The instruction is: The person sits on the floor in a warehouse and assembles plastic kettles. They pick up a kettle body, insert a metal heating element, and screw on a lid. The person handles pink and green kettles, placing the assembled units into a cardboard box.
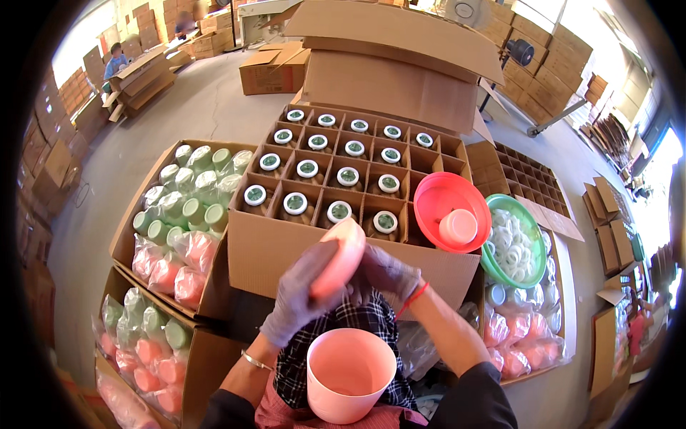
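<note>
In front of the carton, my gloved left hand (299, 289) grips a lid-like, round pink plastic piece (336, 266), tilted and seen nearly edge-on. My gloved right hand (386, 273) is closed against the piece's right side, with its fingertips partly hidden. A pink plastic bucket (351, 368) stands open-topped on my lap, below both hands. Just beyond them is an open cardboard carton (275, 254) with dividers, most of its cells holding containers with white-rimmed, green-centred lids (339, 211). On its right front corner rests a red bowl (437, 187) with a small pink cup-shaped piece (458, 227) inside.
To the right, a green basin (493, 264) holds many white rings (511, 243). Cartons of bagged green and pink cups (187, 250) flank me on the left, another (525, 350) on the right. Raised carton flaps (393, 82) stand beyond. People work far left.
</note>
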